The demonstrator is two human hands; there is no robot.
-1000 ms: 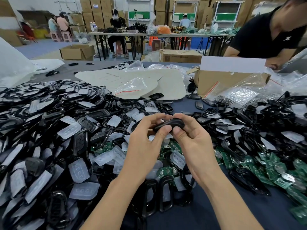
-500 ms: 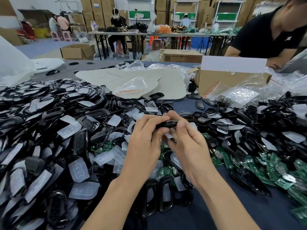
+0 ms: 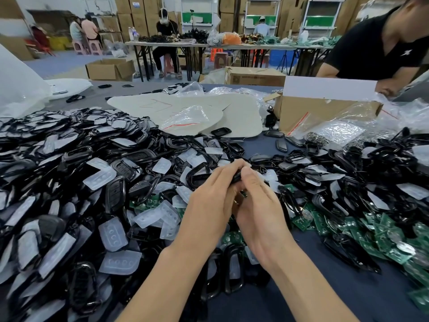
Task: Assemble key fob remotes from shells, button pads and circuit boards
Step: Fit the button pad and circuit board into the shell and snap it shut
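My left hand (image 3: 209, 203) and my right hand (image 3: 257, 205) are pressed together above the middle of the table, both gripping a black key fob (image 3: 236, 176). Only a dark sliver of the fob shows between the fingers and thumbs. Heaps of black shells (image 3: 76, 154) and translucent button pads (image 3: 99, 173) cover the table to the left. Green circuit boards (image 3: 380, 238) lie in a heap to the right, and a few more circuit boards (image 3: 232, 238) sit just under my hands.
An open cardboard box (image 3: 325, 112) with plastic bags stands at the back right, where a person in a black shirt (image 3: 371, 47) leans in. White foam sheets (image 3: 185, 108) lie at the back centre. Bare blue tabletop (image 3: 313, 293) shows near the front right.
My hands have closed in tighter around the fob, which was plainly visible a second ago and is now almost hidden between my palms and fingers.
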